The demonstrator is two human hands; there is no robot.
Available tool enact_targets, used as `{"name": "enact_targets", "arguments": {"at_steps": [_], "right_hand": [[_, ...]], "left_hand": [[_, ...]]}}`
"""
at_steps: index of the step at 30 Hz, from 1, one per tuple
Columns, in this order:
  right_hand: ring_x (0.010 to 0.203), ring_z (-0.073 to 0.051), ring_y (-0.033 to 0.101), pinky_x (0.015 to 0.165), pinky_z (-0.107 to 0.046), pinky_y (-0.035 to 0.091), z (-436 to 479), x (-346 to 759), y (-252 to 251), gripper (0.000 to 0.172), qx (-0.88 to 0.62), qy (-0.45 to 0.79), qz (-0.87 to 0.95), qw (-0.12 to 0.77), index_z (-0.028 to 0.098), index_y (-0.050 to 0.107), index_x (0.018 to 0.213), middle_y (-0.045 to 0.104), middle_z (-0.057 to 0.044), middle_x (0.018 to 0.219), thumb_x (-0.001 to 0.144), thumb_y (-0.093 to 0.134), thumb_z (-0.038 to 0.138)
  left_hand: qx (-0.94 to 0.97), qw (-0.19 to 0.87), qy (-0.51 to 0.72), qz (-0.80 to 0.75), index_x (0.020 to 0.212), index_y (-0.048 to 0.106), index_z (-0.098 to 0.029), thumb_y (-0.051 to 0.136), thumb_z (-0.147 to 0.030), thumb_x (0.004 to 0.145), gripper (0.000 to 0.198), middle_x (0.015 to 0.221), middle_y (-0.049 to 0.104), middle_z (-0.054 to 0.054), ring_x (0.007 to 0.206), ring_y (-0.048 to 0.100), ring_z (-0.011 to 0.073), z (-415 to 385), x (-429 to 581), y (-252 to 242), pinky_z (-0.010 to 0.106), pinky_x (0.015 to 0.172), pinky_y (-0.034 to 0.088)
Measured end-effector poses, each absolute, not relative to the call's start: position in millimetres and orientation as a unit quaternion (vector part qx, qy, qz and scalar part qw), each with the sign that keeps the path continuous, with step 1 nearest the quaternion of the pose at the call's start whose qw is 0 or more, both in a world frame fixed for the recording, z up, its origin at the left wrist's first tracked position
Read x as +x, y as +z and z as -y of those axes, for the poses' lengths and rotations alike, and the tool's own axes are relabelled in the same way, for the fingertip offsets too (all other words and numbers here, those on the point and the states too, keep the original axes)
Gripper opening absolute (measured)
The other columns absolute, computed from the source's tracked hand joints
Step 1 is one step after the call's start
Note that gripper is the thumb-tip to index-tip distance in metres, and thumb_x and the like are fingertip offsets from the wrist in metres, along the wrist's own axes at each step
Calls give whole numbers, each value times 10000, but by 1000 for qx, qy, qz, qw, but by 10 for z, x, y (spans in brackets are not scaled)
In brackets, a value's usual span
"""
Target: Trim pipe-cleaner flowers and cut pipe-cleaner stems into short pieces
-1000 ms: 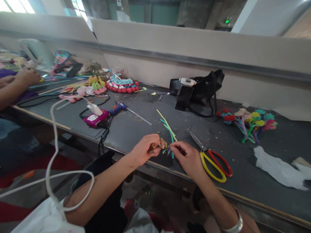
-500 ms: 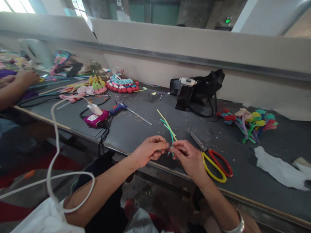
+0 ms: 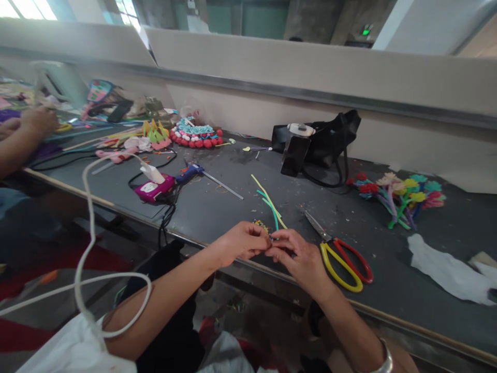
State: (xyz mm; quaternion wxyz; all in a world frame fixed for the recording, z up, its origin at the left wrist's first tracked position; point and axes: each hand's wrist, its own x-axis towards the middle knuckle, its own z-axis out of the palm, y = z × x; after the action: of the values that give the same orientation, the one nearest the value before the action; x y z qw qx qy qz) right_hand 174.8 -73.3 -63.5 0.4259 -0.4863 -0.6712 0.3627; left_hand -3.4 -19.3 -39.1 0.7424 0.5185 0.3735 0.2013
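Note:
My left hand (image 3: 248, 241) and my right hand (image 3: 297, 254) meet fingertip to fingertip over the front edge of the table. Both are closed in a pinch around something tiny, which the fingers mostly cover. Beside my left knuckles shows a small yellow speckled bit (image 3: 261, 225); whether it is held or lies on the table I cannot tell. Just beyond the fingers lie a yellow pipe cleaner (image 3: 264, 194) and green pipe cleaners (image 3: 273, 206). Scissors (image 3: 341, 261) with one red and one yellow handle rest by my right wrist.
Leftward are a purple power block (image 3: 155, 189), a blue glue gun (image 3: 189, 173) and a red beaded piece (image 3: 198, 137). At the back stands a black bag (image 3: 330, 140); pipe-cleaner flowers (image 3: 399, 199) lie right. A white cable (image 3: 91, 233) loops over my left arm. Another person's hand (image 3: 39, 122) works far left.
My fingertips have drawn together and my left hand has turned slightly, with the yellow speckled bit now showing beside it. At far left the other person's hand shifted a little.

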Motion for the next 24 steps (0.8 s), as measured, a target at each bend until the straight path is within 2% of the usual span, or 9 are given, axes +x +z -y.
{"name": "enact_targets", "arguments": {"at_steps": [4,9,14,21,22,24], "right_hand": [[671,-131,692,623,-217,534,712,1760,-646,163,-490,352,690,401,248,643,1005,730,19,858,849,670,286],[591,-117,659,586,-211,504,713,1772,-577,115,-503,336,690,398,225,694,948,723,22,754,852,640,260],[534,-116,628,560,-210,479,736,1771,-521,102,-522,316,695,380,212,688,835,670,34,613,854,603,266],[493,-90,552,496,-185,437,757,2091,-449,78,-543,360,659,376,203,641,764,623,45,604,811,607,254],[493,-91,552,492,-184,436,773,2174,-424,97,-543,385,658,353,203,641,758,621,44,603,820,605,268],[491,-100,560,469,-186,422,814,2303,-379,173,-509,461,684,246,201,659,724,623,35,586,840,608,318]], "left_hand": [[528,712,231,-401,604,537,-162,604,-214,670,108,448,345,-97,368,219,21,216,-6,-432,218,388,107],[522,708,247,-406,623,544,-164,603,-218,659,88,458,335,-100,381,213,26,211,5,-476,220,399,121],[522,701,253,-414,633,563,-160,595,-225,650,74,468,353,-94,388,214,27,243,40,-429,213,393,133],[490,726,265,-404,615,537,-165,602,-208,632,80,462,350,-99,356,222,10,241,33,-391,195,379,120],[482,732,266,-401,618,540,-164,601,-204,633,74,461,350,-99,350,218,7,222,12,-397,193,377,112],[471,742,268,-395,620,543,-163,603,-206,640,77,456,348,-99,341,211,3,185,-30,-411,192,374,97]]}}
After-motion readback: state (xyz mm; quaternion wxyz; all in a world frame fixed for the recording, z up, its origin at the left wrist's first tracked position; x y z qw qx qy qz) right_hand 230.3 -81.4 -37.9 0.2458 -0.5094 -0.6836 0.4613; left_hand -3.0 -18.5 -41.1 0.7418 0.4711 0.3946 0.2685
